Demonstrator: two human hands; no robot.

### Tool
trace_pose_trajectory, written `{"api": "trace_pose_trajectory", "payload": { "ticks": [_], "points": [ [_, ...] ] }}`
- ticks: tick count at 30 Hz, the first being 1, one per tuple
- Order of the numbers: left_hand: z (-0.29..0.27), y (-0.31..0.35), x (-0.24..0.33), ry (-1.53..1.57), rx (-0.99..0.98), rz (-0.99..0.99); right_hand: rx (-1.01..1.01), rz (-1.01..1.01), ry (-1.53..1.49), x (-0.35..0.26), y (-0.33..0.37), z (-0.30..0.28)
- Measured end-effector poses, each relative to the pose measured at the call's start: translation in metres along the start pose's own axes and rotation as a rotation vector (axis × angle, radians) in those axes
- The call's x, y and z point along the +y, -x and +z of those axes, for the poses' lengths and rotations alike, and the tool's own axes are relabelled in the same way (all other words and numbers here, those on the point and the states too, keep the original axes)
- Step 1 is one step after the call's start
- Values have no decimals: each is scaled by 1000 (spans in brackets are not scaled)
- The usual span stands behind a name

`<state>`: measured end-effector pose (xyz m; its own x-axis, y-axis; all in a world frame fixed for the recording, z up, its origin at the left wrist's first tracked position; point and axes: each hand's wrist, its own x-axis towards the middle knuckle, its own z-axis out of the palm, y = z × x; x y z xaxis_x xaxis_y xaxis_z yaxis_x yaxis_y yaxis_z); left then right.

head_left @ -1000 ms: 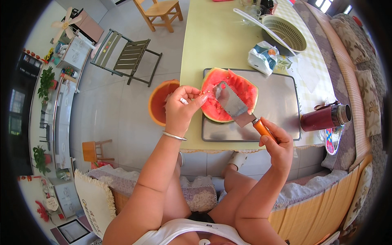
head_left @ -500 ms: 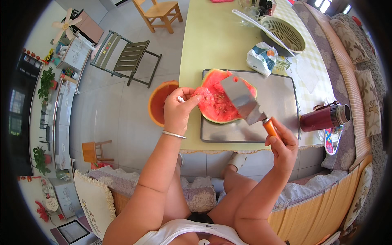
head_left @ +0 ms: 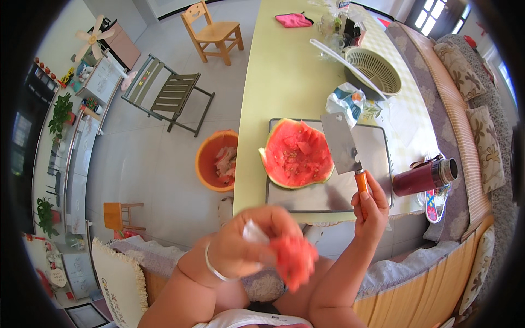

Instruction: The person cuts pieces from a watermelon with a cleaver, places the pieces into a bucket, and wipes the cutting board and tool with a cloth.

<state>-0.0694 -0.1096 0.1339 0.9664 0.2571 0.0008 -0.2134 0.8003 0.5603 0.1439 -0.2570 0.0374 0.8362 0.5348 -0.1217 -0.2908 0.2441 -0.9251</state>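
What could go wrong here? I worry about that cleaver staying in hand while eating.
The right hand holds the cleaver raised, blade over the watermelon half, while the left hand lifts a blurred red piece close to the camera: attention may be off the blade. Juice could drip onto the lap. The flask lies near the table edge and might roll.
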Motion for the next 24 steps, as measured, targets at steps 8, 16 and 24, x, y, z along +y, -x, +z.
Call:
{"api": "trace_pose_trajectory", "payload": {
  "ticks": [8, 16, 24],
  "points": [
    [12, 14, -2, 100, -354, -159, 18, 1, -22, 3, -1, 3],
    [7, 12, -18, 184, -546, 76, -34, 5, -8, 14, -2, -3],
    [-3, 9, 5, 45, -459, -151, -40, 2, -26, 12, -5, -3]
  ]
}}
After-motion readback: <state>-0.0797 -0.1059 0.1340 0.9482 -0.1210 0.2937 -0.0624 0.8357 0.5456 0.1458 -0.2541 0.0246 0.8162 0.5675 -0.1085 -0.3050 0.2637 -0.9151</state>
